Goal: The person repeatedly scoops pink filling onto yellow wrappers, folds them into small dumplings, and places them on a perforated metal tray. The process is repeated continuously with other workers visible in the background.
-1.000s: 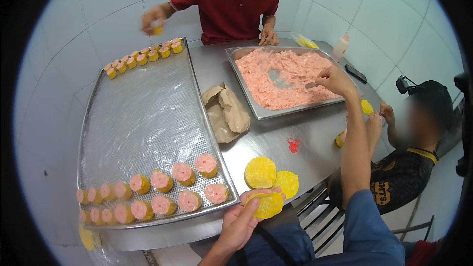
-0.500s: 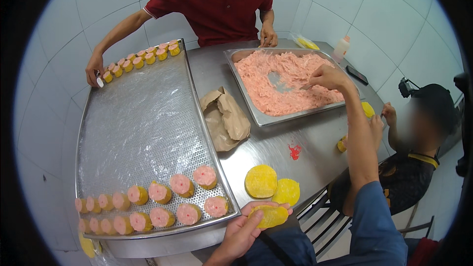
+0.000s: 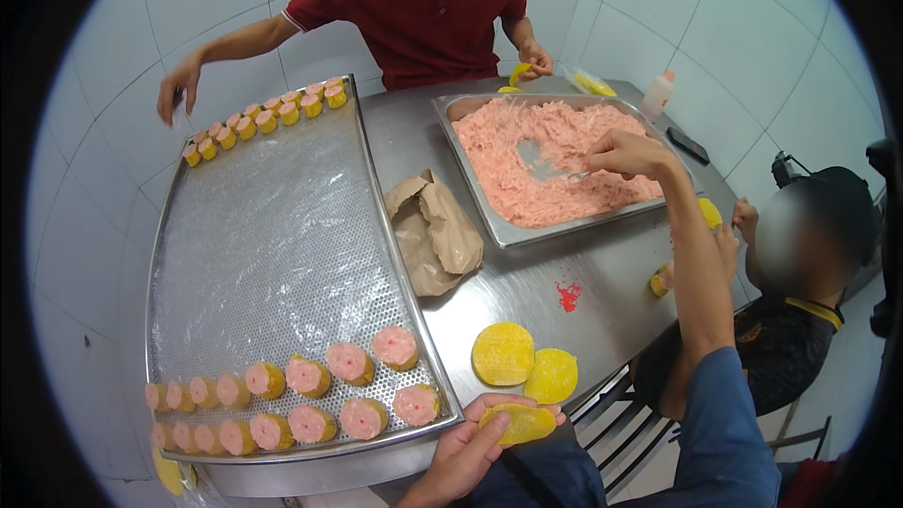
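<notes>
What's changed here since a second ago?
The person in red has released a filled cup on the tray, at its far left, and lifted that hand away; their other hand has taken a yellow wrapper. Your left hand still holds its wrapper; your right hand stays over the filling.

Steel table (image 3: 527,292): perforated tray (image 3: 273,254), deep pan (image 3: 513,233), brown paper bag (image 3: 442,249), yellow rounds (image 3: 503,354), red specks (image 3: 569,297), phone (image 3: 688,145).

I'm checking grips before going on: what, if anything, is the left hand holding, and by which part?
The left hand holds a yellow dough wrapper by its left side, thumb on top, fingers beneath.
</notes>
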`<state>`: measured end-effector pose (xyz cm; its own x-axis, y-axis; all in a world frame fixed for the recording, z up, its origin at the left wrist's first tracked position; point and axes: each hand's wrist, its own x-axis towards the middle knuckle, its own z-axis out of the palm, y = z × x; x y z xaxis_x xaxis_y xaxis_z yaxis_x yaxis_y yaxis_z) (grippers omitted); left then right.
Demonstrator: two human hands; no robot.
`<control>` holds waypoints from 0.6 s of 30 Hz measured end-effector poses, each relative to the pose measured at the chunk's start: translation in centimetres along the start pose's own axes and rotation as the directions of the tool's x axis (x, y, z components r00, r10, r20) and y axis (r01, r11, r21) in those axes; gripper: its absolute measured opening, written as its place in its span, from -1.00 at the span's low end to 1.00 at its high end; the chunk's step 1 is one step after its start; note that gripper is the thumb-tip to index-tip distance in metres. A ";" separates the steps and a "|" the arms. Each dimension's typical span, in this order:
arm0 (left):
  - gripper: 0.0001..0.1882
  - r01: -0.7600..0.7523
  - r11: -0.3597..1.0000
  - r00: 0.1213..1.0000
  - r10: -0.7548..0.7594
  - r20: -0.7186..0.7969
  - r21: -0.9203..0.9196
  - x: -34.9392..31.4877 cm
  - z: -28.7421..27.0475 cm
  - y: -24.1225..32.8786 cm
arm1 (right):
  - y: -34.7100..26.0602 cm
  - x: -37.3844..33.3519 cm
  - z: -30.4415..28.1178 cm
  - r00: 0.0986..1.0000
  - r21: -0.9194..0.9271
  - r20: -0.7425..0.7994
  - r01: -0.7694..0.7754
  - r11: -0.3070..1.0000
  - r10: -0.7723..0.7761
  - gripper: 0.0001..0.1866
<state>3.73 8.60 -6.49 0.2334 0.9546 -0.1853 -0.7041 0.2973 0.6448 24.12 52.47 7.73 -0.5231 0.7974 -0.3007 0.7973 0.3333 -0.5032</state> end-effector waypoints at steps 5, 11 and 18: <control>-0.67 -0.017 1.000 1.000 0.017 0.015 -0.019 -0.1 0.0 -0.1 | 0.0 -0.9 0.6 0.999 0.167 0.039 0.020 0.986 -0.027 -0.71; -0.67 -0.030 1.000 0.999 0.030 -0.009 0.002 -0.3 0.2 0.0 | 1.4 -1.6 -0.9 0.983 0.012 -0.178 -0.035 0.999 0.037 -0.73; -0.67 -0.027 1.000 1.000 0.027 0.013 -0.004 -0.2 0.0 0.0 | 2.3 2.1 0.6 0.969 -0.136 -0.166 0.161 0.977 -0.183 -0.70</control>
<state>3.69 8.37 -6.48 0.2234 0.9618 -0.1580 -0.7125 0.2718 0.6469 24.69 54.60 5.41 -0.6031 0.7950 -0.0652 0.7358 0.5229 -0.4303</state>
